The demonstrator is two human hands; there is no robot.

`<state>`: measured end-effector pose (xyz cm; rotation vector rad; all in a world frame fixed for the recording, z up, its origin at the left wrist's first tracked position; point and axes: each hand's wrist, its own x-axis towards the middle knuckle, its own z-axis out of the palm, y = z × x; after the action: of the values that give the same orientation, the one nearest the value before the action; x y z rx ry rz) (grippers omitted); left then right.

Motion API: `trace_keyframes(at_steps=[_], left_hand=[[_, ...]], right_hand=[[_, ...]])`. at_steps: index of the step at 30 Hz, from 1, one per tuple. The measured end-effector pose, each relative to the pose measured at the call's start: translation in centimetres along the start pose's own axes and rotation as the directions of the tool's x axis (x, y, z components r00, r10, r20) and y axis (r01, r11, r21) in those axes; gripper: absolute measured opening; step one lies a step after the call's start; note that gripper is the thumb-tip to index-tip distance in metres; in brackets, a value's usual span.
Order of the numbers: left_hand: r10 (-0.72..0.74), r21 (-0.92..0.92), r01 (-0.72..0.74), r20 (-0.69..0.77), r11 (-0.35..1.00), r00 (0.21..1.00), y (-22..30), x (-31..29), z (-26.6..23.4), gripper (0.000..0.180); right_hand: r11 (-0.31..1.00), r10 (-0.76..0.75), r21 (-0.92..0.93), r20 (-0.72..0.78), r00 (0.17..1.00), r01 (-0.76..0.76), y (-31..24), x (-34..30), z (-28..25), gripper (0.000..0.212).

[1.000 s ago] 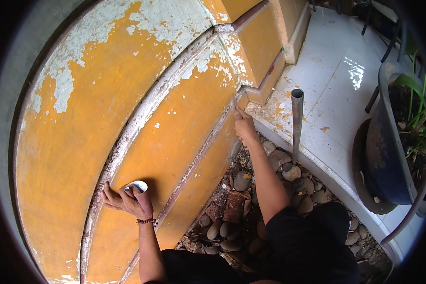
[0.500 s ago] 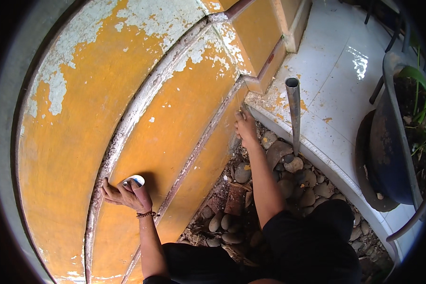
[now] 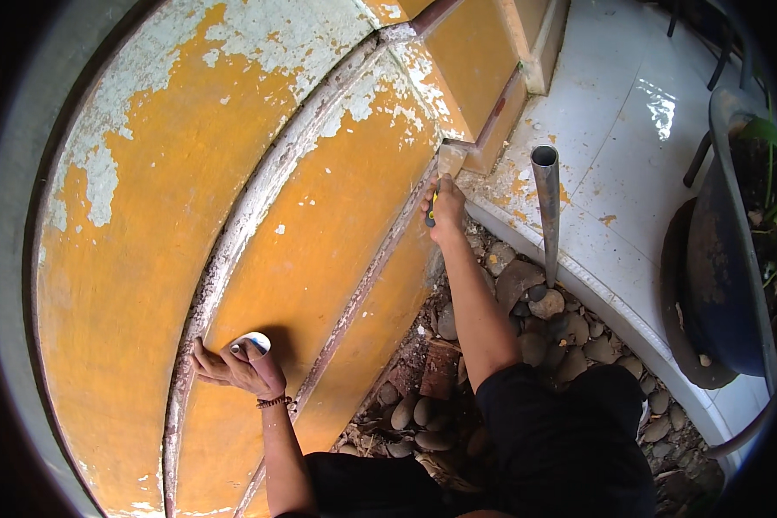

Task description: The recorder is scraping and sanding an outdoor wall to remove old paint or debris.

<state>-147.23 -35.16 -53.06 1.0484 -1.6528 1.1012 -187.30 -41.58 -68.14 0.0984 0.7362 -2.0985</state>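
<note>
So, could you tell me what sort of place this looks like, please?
Probably the outside of a house, at the foot of a weathered wall. The orange wall has peeling paint, a bed of stones lies at its base, and a white tiled terrace adjoins it.

Right hand (image 3: 447, 205) gripping scraper (image 3: 449, 161) on orange wall (image 3: 147, 259), left hand (image 3: 233, 367) braced

Rounded stones (image 3: 527, 302) and a brick (image 3: 440, 369) lie on the ground (image 3: 406, 363).
</note>
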Motion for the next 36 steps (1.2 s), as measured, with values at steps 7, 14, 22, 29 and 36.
trace_keyframes(at_steps=[7, 14, 22, 29, 36], left_hand=[[-0.026, -0.14, 0.022, -0.028, 0.99, 0.999, 2.2, -0.2, 1.8, 0.006], [-0.023, -0.056, 0.022, -0.023, 0.998, 0.999, -0.6, 0.5, -0.2, 0.008], [-0.043, -0.092, 0.043, 0.002, 0.995, 0.999, 0.1, -0.1, 0.6, 0.007], [-0.017, -0.111, 0.016, 0.0, 0.994, 1.0, 0.4, 0.1, 0.4, 0.02], [-0.031, -0.09, 0.03, -0.011, 0.996, 0.999, 0.6, 0.0, 0.5, 0.009]], right_hand=[[0.234, -0.748, -0.931, 0.012, 0.663, 0.281, 0.8, 8.5, -6.3, 0.03], [0.752, -0.116, -0.658, -0.07, 0.991, 0.041, -0.4, 1.0, -2.4, 0.027], [0.623, -0.202, -0.78, -0.092, 0.975, 0.055, -2.2, 2.1, -3.4, 0.036], [0.978, 0.135, -0.17, 0.093, 0.987, -0.118, -3.1, 2.9, -3.2, 0.033], [0.866, -0.049, -0.5, -0.033, 0.998, 0.026, -1.6, 1.9, -3.0, 0.033]])
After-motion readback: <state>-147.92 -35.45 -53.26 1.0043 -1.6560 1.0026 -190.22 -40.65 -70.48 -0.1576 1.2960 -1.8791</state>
